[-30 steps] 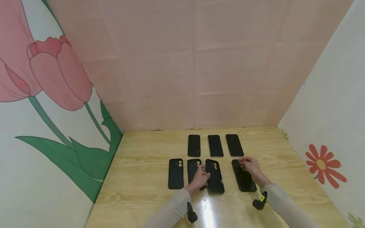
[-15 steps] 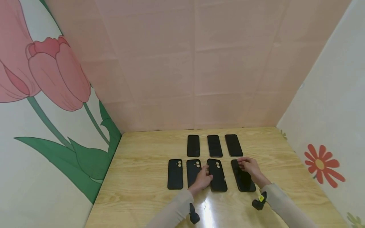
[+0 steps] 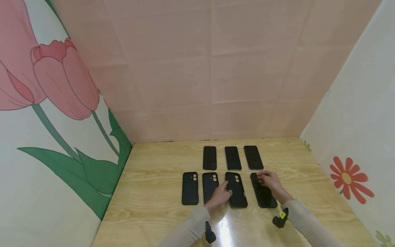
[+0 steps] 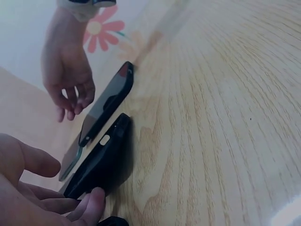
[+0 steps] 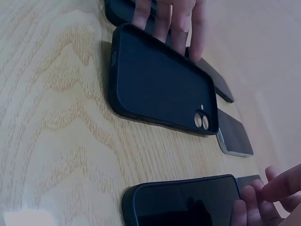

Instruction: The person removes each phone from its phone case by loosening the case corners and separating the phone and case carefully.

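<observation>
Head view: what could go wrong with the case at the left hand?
The left hand touches one long edge of the empty case, so a push might slide it into the phone beside it. That hand also overlaps the neighbouring case in the head view and might drag it. The right hand, close to the phone's far end, could nudge it.

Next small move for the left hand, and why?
Probably settle the case flat with the left hand, then let go: its fingers are at the case's left edge, the case lines up beside the screen-up phone, and I can't tell whether it fully rests on the table.
</observation>
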Demonstrator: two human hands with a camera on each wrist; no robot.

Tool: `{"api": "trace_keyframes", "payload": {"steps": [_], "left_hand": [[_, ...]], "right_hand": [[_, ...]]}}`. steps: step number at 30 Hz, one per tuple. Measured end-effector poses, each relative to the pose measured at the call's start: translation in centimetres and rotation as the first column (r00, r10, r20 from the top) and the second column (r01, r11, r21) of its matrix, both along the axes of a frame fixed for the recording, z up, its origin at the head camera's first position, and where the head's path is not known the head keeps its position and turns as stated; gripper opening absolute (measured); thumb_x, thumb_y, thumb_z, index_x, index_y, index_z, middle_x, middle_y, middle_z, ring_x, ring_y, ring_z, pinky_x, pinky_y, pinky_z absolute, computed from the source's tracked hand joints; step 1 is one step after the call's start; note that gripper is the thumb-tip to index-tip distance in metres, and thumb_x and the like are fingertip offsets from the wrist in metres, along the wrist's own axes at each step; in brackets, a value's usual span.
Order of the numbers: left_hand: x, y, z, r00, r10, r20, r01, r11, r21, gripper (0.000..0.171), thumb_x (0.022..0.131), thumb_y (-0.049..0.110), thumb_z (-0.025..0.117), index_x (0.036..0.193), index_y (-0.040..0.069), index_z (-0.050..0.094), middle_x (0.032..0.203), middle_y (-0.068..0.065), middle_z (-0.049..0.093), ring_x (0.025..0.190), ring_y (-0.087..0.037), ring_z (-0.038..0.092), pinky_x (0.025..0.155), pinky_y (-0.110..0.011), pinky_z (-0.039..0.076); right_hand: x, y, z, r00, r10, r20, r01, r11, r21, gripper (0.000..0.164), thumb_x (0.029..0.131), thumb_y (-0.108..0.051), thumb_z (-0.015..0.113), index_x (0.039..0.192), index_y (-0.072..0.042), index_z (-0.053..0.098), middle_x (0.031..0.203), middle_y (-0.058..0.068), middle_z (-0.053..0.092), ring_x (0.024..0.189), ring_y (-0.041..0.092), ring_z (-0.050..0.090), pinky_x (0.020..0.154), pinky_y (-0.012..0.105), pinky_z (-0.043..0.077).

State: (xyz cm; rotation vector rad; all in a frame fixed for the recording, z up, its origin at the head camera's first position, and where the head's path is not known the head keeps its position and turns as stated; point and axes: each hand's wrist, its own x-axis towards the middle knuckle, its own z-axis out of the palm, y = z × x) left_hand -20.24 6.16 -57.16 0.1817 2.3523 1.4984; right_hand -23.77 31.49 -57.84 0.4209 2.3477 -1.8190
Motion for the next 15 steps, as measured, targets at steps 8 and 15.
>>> {"api": "trace_keyframes", "payload": {"steps": [8, 15], "left_hand": [[0.18, -0.25, -0.05, 1.000, -0.022, 0.001, 0.022, 0.998, -0.060, 0.053, 0.096, 0.012, 0.057, 0.145, -0.005, 0.043, 0.124, -0.023, 0.060, 0.114, -0.029, 0.056, 0.104, -0.048, 0.041], [0.18, -0.36, -0.09, 0.999, -0.047, 0.016, 0.048, 0.997, -0.059, 0.055, 0.096, 0.013, 0.057, 0.146, -0.005, 0.042, 0.136, -0.022, 0.055, 0.116, -0.028, 0.057, 0.102, -0.047, 0.043]], "right_hand": [[-0.22, 0.15, -0.03, 1.000, 0.005, 0.014, -0.005, 1.000, 0.015, 0.029, 0.099, 0.000, 0.045, 0.122, 0.015, 0.055, 0.107, 0.023, 0.063, 0.081, 0.020, 0.060, 0.074, 0.036, 0.054], [-0.26, 0.22, 0.02, 0.999, 0.019, 0.028, -0.020, 1.000, 0.019, 0.028, 0.101, -0.001, 0.044, 0.122, 0.015, 0.054, 0.109, 0.027, 0.061, 0.088, 0.029, 0.061, 0.075, 0.035, 0.053]]}}
